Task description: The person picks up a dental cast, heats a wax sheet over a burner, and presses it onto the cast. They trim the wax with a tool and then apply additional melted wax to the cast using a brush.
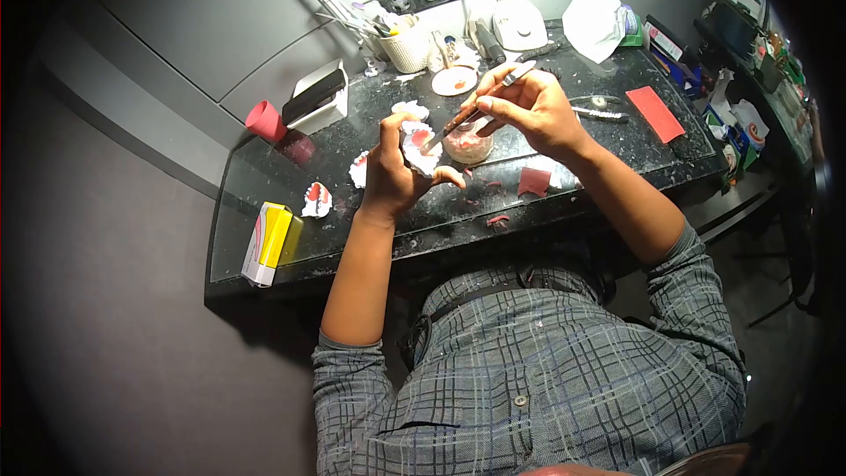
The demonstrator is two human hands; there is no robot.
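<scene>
Box (267, 244) lies on the table's (617, 137) left edge, cup (265, 120) behind it.

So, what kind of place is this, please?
Probably a dental laboratory bench. The left hand holds a plaster tooth model, the right hand works on it with a thin tool, and more such models lie on the dark desk.

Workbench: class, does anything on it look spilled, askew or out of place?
Yes: red scraps and pale crumbs litter the dark workbench near the left hand, and a yellow box lies askew at its front edge.
</scene>
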